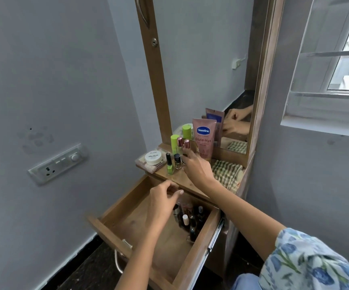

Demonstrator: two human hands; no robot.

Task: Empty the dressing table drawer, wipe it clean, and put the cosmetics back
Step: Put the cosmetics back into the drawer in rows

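Curled loosely over the open drawer (196,243), the left hand (165,203) holds nothing I can see; the right hand (196,166) pinches a small bottle (183,158) on the shelf's (182,181) front edge. Emptying looks partly done: jar (153,157), nail polish (169,164) and lotion tube (204,141) stand on the shelf, while bottles (192,220) crowd the drawer's right side. Wiping waits; the checked cloth (227,173) lies at the shelf's right end.
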